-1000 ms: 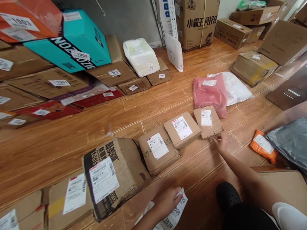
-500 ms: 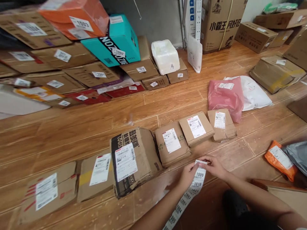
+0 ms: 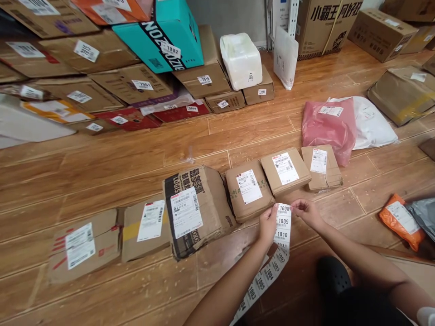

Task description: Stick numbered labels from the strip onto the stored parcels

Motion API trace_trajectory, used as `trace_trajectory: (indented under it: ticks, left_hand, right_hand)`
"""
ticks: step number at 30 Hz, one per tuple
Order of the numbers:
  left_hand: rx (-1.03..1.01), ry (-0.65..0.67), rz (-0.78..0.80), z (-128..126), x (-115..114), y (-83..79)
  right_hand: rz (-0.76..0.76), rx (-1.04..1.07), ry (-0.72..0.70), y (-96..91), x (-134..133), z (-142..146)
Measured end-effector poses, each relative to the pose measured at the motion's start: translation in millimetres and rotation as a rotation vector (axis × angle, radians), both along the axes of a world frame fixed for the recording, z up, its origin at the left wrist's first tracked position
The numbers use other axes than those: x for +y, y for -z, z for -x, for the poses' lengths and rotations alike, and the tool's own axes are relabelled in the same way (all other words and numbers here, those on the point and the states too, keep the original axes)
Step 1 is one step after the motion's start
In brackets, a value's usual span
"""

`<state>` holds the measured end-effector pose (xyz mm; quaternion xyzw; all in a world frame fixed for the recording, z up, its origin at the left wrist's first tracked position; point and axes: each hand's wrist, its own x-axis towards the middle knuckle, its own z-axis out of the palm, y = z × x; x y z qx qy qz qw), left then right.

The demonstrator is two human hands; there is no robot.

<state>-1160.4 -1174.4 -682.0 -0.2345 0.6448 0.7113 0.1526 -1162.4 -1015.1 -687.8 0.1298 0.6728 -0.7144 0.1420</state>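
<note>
A long white strip of number stickers [image 3: 283, 222] hangs between my hands, its top sticker reading 1008. My left hand [image 3: 268, 222] is closed on the strip's left edge, the thumb near the top. At the upper right corner of the 1008 sticker, my right hand [image 3: 307, 213] pinches the edge with its fingertips. Below, the strip bends and trails down along my left forearm. Just beyond my hands sit a cardboard parcel [image 3: 238, 206] and a flatter box [image 3: 275, 188], each with a white shipping label.
More labelled boxes continue the row, including a large black-printed box [image 3: 217, 213] and a small box [image 3: 309, 170]. A pink bag [image 3: 328, 129] lies beyond it. Numbered parcels are stacked along the wall, with a turquoise box [image 3: 185, 36] on top. An orange packet [image 3: 390, 226] lies at right.
The strip now shows 1008 at its top, where 1009 was the uppermost readable number. My right hand has shifted to the strip's right edge. The view has tilted slightly downward.
</note>
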Motion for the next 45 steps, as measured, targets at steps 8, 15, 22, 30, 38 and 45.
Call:
trace_trajectory:
  ticks: [8, 15, 22, 30, 38, 45]
  left_hand:
    - [-0.003, 0.079, -0.029, -6.8, 1.9, 10.6]
    - [-0.082, 0.430, 0.166, -27.1, -15.1, 22.0]
    - [0.112, 0.821, 0.303, -56.8, -86.6, -44.2]
    - [-0.058, 0.520, 0.213, -80.0, -130.5, -90.9]
    - [-0.026, 0.133, -0.004, -72.4, -120.8, -77.3]
    - [-0.048, 0.058, 0.020, -75.3, -125.6, -51.7]
  right_hand:
    - [-0.149, 0.089, 0.019, 11.8, -1.3, 2.6]
    - [-0.371, 0.204, 0.387, 51.4, -0.9, 25.0]
    - [-0.497, 0.257, 0.618, 67.5, 9.8, 42.3]
    - [-0.431, 0.369, 0.212, -8.5, -34.3, 3.0]
    - [0.059, 0.044, -0.453, -63.6, -102.2, -30.7]
    - [0.057, -0.084, -0.441, -35.0, -113.6, -24.5]
